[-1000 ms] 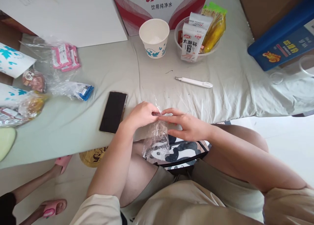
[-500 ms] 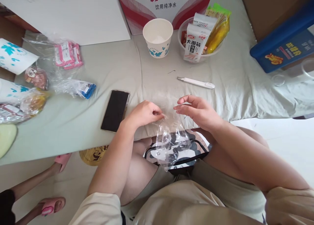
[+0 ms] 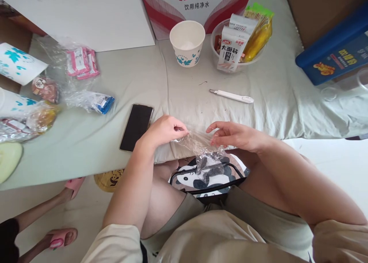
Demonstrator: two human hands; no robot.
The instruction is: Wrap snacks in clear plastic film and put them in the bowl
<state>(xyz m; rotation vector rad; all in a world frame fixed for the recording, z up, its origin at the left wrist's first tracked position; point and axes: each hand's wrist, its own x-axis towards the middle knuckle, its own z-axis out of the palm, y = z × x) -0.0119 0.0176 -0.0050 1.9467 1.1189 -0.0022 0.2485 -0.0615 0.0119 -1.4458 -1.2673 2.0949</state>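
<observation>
A crumpled clear plastic bag [image 3: 211,165] stretches between my hands at the table's front edge, and its lower part hangs over my lap. My left hand [image 3: 166,131] pinches one side of it between thumb and fingertips. On the other side, my right hand [image 3: 237,136] has its lower fingers and thumb on the film, with the index finger held away. Left of my left hand lies a black phone [image 3: 136,127]. A white utility knife [image 3: 232,96] rests beyond my right hand, its tip pointing left. A paper cup [image 3: 186,44] with blue leaves stands farther back.
A clear bowl [image 3: 241,60] of packaged snacks stands at the back right, near a blue container [image 3: 330,56]. Pink packets [image 3: 82,62], a blue-ended wrapper [image 3: 105,104] and tipped paper cups [image 3: 21,64] lie left. A person's slippered foot [image 3: 64,238] is below the table.
The hanging bag has been drawn up and now spans sideways between my hands. My right hand has moved slightly down, its fingers closing onto the film. My left hand keeps its pinch.
</observation>
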